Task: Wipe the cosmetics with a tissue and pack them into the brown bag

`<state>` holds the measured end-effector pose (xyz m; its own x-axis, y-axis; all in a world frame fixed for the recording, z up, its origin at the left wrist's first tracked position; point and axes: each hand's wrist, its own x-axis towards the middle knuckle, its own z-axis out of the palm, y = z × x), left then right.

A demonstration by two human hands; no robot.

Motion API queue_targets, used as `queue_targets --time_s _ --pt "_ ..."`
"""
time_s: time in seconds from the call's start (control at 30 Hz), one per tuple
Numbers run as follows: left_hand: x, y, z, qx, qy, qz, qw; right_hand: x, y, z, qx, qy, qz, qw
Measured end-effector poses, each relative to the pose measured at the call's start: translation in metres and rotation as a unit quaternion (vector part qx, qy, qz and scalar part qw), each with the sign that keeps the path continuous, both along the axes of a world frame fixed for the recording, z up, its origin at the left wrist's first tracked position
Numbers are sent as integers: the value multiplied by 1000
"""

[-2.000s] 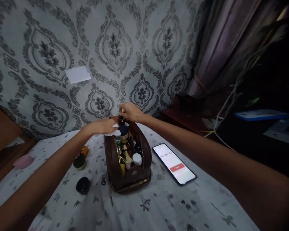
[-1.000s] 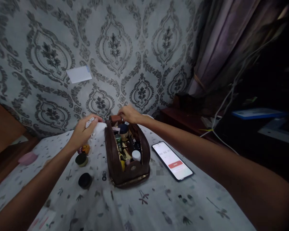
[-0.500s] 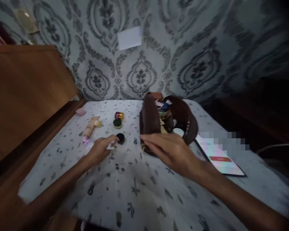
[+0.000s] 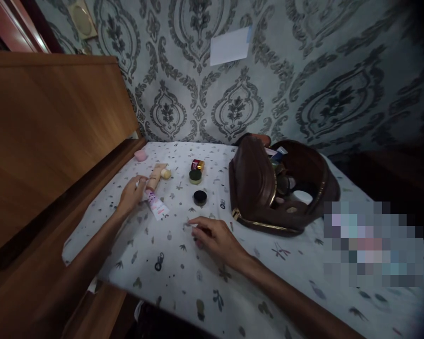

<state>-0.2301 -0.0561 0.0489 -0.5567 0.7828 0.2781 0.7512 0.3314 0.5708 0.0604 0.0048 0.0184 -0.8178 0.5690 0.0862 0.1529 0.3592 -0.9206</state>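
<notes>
My left hand (image 4: 131, 194) is pinched around something small and whitish that I cannot make out, just left of a beige squeeze tube (image 4: 156, 177) with a pale yellow cap. Beneath that tube, a white and purple tube (image 4: 157, 205) lies on the cloth. My right hand (image 4: 217, 238) hovers low over the cloth, fingers loosely curled and apart, nothing visible in them. Beyond it sits a round black-lidded jar (image 4: 199, 197). Farther back are a dark green-lidded jar (image 4: 195, 176) and a red and gold jar (image 4: 198, 165).
An unzipped brown bag (image 4: 254, 183) holding several items, among them a white round lid (image 4: 303, 197), stands on the right. A pink cup-like piece (image 4: 140, 155) lies at the back left. Wooden furniture (image 4: 63, 113) borders the left side; patterned wallpaper (image 4: 236, 106) rises behind.
My left hand has moved left from the black-lidded jar to beside the tubes. My right hand has left the bag's front and come to the cloth before the jar. The view has shifted left.
</notes>
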Motion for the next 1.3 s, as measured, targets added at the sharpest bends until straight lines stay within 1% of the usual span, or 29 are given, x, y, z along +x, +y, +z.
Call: queue_targets --time_s 0.03,0.1,0.2,0.27,0.4,0.47,0.53,0.6,0.67,0.73,0.83,0.9,0.97,1.03,1.1,1.2,1.3 --pt "0 -2 -4 -27 9 -1 1000 -5 -1 -3 -37 12 -9 999" --pt "5 -8 -13 -77 20 -4 997 -12 -4 -12 -79 33 -32 996" --pt "16 -14 -23 -133 43 6 990 -13 -6 -24 -91 47 -60 993" --pt "20 -16 -25 -133 39 5 990 -10 -7 -28 -84 48 -68 993" --pt "20 -17 -25 -127 14 -5 992 -4 -10 -27 -65 50 -55 995" --pt "20 -19 -23 -108 8 -11 994 -3 -12 -26 -30 55 -53 997" --pt "22 -20 -22 -73 6 -31 997 -3 -14 -26 21 61 -60 996" --pt "28 -20 -19 -37 4 -57 998 -2 -16 -26 62 65 -68 994" --pt "38 -18 -14 -4 8 -82 997 0 -18 -25 84 66 -65 992" --pt "55 -16 -5 32 20 -113 993 2 -19 -22 105 59 -59 991" --pt "88 -13 12 75 46 -186 979 4 -20 -17 137 37 -63 988" --pt "111 -9 21 81 51 -249 964 4 -20 -16 129 32 -61 989" --pt "130 -4 29 80 41 -304 948 4 -20 -16 99 35 -50 993" --pt "142 2 33 73 19 -335 939 4 -19 -17 64 39 -46 996" --pt "149 10 36 61 -16 -337 940 4 -18 -19 43 47 -58 996" --pt "152 19 38 33 -88 -304 948 5 -16 -20 36 79 -73 994" --pt "154 23 34 3 -163 -271 949 5 -14 -19 23 100 -77 992"
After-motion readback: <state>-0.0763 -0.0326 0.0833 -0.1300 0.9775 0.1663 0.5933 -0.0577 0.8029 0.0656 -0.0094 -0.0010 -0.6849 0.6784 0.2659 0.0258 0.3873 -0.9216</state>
